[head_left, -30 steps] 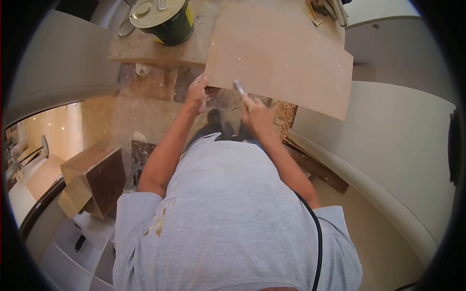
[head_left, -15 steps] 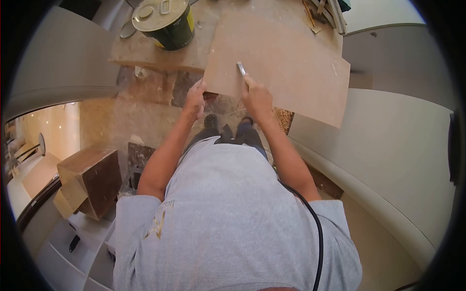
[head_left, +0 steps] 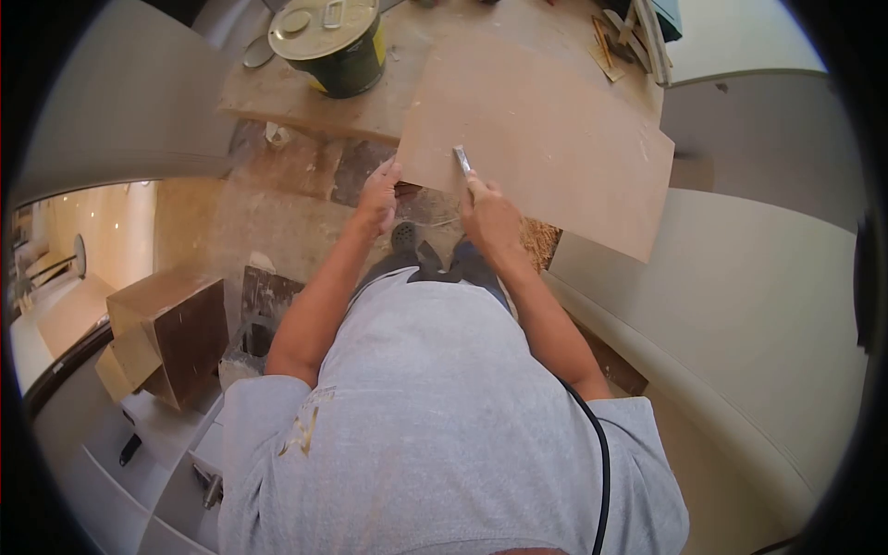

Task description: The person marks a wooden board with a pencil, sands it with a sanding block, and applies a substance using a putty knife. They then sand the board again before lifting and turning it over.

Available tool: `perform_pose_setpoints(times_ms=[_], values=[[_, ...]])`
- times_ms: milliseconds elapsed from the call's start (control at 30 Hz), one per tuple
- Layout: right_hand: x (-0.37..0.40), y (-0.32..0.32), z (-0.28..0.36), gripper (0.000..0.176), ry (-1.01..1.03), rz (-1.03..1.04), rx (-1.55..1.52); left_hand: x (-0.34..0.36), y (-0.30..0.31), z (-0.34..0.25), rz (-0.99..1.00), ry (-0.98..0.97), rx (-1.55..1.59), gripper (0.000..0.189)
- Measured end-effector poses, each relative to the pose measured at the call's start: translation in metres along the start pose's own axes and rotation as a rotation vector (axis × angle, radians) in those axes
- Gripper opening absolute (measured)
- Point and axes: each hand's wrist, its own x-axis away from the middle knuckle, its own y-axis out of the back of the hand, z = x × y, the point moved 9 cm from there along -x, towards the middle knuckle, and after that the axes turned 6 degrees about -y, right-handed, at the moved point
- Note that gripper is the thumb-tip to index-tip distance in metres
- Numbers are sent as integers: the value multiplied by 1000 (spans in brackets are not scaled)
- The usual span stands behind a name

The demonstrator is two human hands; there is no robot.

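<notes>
A thin, flat reddish-brown wooden board [head_left: 546, 129] extends over the front edge of the worktable. My left hand [head_left: 379, 196] grips its near left corner, fingers closed around the edge. In my right hand [head_left: 490, 218] is a chisel-like tool [head_left: 462, 159] with a flat metal blade, held over the board near that same corner. The blade points away from me and overlaps the board's surface. My fingers wrap the tool's handle and mostly hide it.
A dark lidded bucket [head_left: 330, 46] stands on the worktable [head_left: 277, 100] at the left. Wood offcuts [head_left: 638, 37] and a pencil [head_left: 601, 39] lie at the back right. Wood shavings [head_left: 539, 242] show below the board. A wooden box [head_left: 171, 328] is at my left, and a black cable [head_left: 603, 462] hangs over my right side.
The view has shifted slightly, so the scene sits lower. My right hand has drawn the tool a little toward me over the board. The left hand keeps its grip on the corner.
</notes>
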Motion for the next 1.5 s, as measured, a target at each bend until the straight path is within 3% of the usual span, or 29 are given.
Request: perform_pose_setpoints(times_ms=[200, 333, 400, 500, 733, 833, 900, 1000, 1100, 1200, 1500], values=[[-90, 0, 46, 27, 142, 14, -20, -3, 12, 2, -71, -15, -20, 43], [-74, -22, 54, 25, 118, 77, 20, -5, 18, 6, -113, -32, -32, 42], [-55, -20, 64, 26, 165, -4, -10, -5, 21, 2, -137, -46, -24, 42], [-87, -17, 68, 28, 108, -16, -12, -1, 19, 3, -108, -52, -62, 42], [-76, -28, 71, 33, 136, 25, 29, 0, 16, -4, -98, -69, -77, 40], [-89, -12, 73, 29, 134, -116, -10, 4, 14, -4, -87, -70, -81, 40], [-71, -21, 69, 30, 75, 90, 4, 1, 11, -12, -92, -82, -69, 40], [-62, -20, 70, 28, 127, 4, -1, 7, 12, -12, -80, -76, -97, 43], [-122, -14, 73, 28, 86, 0, 22, 7, 2, -19, -5, -112, -106, 43], [-172, -6, 72, 31, 46, -11, 10, 12, 5, -24, -61, -150, -137, 45], [-175, -12, 65, 32, 16, -30, 24, 10, 7, -19, -100, -222, -130, 45]])
